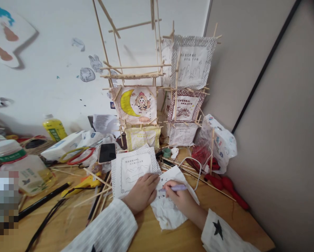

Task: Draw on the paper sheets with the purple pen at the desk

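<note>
My right hand (180,200) grips a light purple pen (179,188), its tip down at a crumpled white paper (170,215) that bears a few small dark marks. Flat beside it lies my left hand (141,194), fingers stretched out over the paper's left edge and the lower right of a drawn sheet (132,164). That sheet has a patterned border, lines of writing and thin outlines. Behind it stand stick frames hung with decorated panels, among them a yellow moon panel (134,105) and a dark red bordered panel (186,105).
Left of my hands lie a phone (107,153), a yellow glue gun (87,182), loose sticks, scissors (80,156), a black marker (43,201) and a plastic jar (28,175). At the right are red balloons (226,185), a tissue pack (221,140) and the grey wall (278,140).
</note>
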The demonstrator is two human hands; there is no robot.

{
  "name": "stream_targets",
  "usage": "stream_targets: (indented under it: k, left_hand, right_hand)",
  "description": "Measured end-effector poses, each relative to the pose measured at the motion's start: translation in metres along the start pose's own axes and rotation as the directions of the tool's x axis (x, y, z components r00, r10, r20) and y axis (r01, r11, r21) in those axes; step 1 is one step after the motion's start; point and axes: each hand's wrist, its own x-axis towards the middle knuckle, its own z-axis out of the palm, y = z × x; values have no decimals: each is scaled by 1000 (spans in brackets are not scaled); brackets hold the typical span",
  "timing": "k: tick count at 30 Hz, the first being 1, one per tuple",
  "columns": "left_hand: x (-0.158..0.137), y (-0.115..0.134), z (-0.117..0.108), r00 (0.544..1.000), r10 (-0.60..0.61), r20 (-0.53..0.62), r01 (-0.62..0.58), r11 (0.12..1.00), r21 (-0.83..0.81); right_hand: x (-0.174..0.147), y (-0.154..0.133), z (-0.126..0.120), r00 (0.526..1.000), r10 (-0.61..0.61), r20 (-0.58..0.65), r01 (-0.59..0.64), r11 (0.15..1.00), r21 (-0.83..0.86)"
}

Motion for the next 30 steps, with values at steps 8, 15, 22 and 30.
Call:
stream_targets:
  k: [8,15,22,30]
  left_hand:
    - [0,0,0,1000,5,-2,-5,1000,3]
    - [-1,0,1,1000,7,-8,-7,1000,1]
    - [0,0,1,1000,3,-5,-3,1000,-2]
    - [-2,0,0,1000,8,-4,-8,1000,1]
  right_hand:
    - [0,2,0,1000,-2,-6,2,1000,-14]
    - [0,2,1,999,38,-5,-38,999,-1]
    - [1,2,1,998,49,-44,-49,999,14]
    - [1,3,1,995,82,-61,-82,997,4]
